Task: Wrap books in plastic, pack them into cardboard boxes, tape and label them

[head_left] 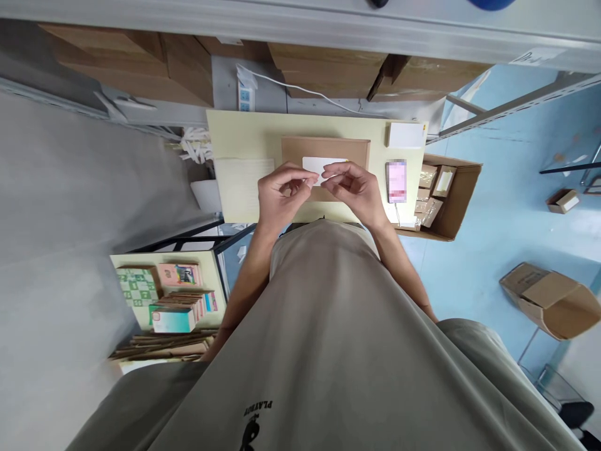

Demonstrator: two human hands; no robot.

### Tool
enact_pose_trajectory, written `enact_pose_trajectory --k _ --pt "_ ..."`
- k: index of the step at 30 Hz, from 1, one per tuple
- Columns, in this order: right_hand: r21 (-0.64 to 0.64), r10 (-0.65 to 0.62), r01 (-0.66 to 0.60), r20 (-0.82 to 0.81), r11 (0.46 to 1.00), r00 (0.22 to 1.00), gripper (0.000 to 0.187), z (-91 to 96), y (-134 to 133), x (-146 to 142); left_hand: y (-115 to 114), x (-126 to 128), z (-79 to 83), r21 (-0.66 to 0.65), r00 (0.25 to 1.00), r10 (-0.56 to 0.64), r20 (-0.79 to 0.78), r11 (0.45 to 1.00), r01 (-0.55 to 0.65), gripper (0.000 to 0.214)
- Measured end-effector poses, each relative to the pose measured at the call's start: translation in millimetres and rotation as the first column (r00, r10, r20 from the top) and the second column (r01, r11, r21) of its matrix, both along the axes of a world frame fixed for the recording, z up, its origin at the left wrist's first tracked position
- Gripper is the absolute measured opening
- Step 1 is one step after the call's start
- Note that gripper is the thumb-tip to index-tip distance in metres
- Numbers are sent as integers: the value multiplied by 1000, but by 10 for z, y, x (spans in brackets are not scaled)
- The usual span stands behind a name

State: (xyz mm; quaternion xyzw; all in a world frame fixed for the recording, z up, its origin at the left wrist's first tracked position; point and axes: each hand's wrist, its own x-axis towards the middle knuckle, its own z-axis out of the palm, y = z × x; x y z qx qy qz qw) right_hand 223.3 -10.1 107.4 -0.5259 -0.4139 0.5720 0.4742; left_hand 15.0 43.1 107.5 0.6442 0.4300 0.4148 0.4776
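A flat brown cardboard box (325, 147) lies on the pale yellow table top, with a white label (314, 164) on its upper face. Over that label my left hand (287, 191) has thumb and forefinger pinched together; anything between the tips is too small to make out. Close by on the right, my right hand (354, 188) has its fingers curled, with a gap between thumb and forefinger and nothing visible in it. The two hands' fingertips nearly meet. Both hands partly cover the label and the box.
A phone (397, 180) with a cable and a white stack of labels (405, 135) lie at the table's right. Beyond them stands an open carton (462, 197) holding small boxes. A lined sheet (239, 188) lies left. A power strip (245, 94) and large cartons (328, 69) stand behind.
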Motion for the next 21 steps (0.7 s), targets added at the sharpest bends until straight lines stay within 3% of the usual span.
enact_pose_trajectory --k 6,10,13,18,19,21 --pt "-22 -58 60 79 998 995 48 -118 -81 92 -6 -135 -59 -77 996 43 -79 996 -50 17" --pt "-35 -131 140 186 990 974 50 -187 -139 115 -18 -252 -216 -137 992 82 -99 986 -95 20" --pt "-94 -225 276 360 957 905 49 -299 -235 224 -14 -400 -477 -194 971 165 -175 961 -198 20" --pt "-104 -334 525 664 845 669 45 -709 -562 575 -21 -733 -1061 -306 901 233 -367 884 -353 35" --pt "-130 -329 547 678 827 658 39 -806 -638 621 -33 -779 -1161 -337 894 201 -399 875 -347 30" --pt "-223 -292 537 642 813 709 36 -979 -772 641 -70 -824 -1310 -422 899 83 -430 862 -281 6"
